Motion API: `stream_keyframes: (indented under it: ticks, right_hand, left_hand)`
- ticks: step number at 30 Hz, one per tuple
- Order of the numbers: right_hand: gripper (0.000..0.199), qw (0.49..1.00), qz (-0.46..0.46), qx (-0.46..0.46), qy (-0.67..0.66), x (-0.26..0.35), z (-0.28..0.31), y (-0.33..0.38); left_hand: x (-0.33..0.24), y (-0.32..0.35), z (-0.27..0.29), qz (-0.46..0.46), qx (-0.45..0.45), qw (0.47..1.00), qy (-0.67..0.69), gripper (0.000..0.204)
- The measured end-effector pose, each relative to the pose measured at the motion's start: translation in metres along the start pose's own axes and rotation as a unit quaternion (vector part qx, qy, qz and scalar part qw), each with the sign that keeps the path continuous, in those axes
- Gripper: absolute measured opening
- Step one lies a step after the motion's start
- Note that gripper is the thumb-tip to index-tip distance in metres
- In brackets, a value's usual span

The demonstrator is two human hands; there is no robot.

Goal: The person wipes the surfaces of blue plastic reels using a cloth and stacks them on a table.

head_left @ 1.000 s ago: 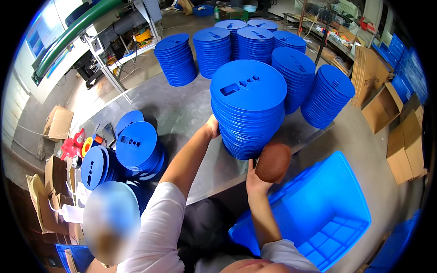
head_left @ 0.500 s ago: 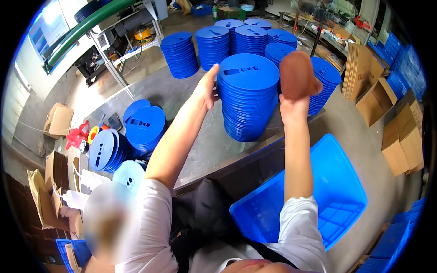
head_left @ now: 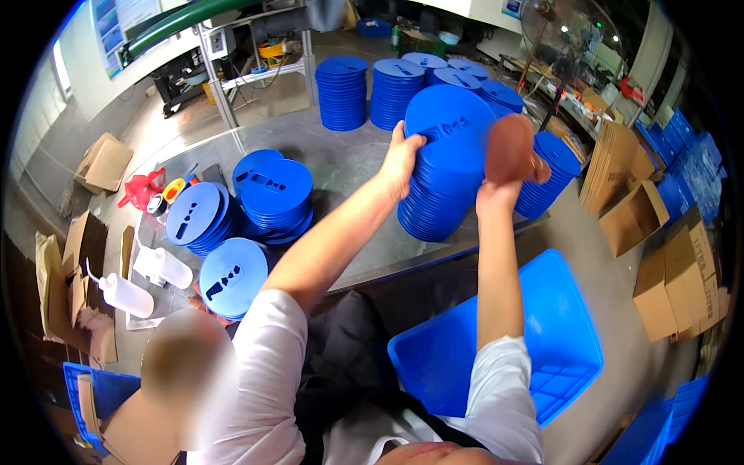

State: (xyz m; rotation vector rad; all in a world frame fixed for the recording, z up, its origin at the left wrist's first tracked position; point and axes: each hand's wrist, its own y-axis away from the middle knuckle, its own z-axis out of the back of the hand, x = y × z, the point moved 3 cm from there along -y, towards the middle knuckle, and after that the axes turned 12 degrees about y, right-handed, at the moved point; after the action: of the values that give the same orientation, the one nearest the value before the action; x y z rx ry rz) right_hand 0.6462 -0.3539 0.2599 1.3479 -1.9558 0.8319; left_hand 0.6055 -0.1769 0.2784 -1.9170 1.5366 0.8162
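Observation:
A tall stack of blue plastic discs [head_left: 438, 194] with small cut-outs stands near the table's front edge. My left hand [head_left: 401, 164] grips the left rim of its upper discs, thumb over the top; these discs lean a little. At the stack's right side, my right hand [head_left: 500, 194] holds a blurred reddish-brown oval pad [head_left: 509, 147], with fingertips curled round its right edge. The pad overlaps the stack's right rim in view; whether it touches is hidden. More disc stacks [head_left: 341, 93] stand behind, and one [head_left: 549, 174] stands beyond my right hand.
Lower disc stacks [head_left: 271, 190] and white squeeze bottles [head_left: 128, 294] occupy the table's left end. A co-worker [head_left: 190, 372] is close at lower left, beside a disc [head_left: 232, 275]. A blue crate [head_left: 558, 333] stands below the front edge; cardboard boxes [head_left: 678, 271] are at right.
The view has shifted, so the table's left end shows more. My left hand has closed over the upper discs' rim, and the pad has come nearer the stack's right side.

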Motion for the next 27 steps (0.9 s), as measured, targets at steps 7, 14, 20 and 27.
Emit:
stream_keyframes:
  ticks: [7,14,20,27]
  right_hand:
    - [0.052,0.996,0.087,-0.003,0.000,-0.002,-0.014,0.166]
    - [0.068,0.950,-0.061,0.303,0.039,-0.078,0.033,0.345]
    - [0.093,0.871,-0.335,0.358,-0.020,-0.111,0.030,0.442]
    - [0.099,0.773,-0.369,0.516,0.010,-0.103,-0.005,0.491]
  left_hand:
    - [-0.046,0.161,0.072,-0.174,0.070,0.979,0.074,0.094]
    - [-0.077,0.344,0.200,-0.028,-0.098,0.990,0.098,0.090]
    - [-0.073,0.454,0.279,-0.015,-0.232,0.963,0.140,0.084]
    - [-0.097,0.535,0.310,-0.039,-0.283,0.952,0.112,0.106]
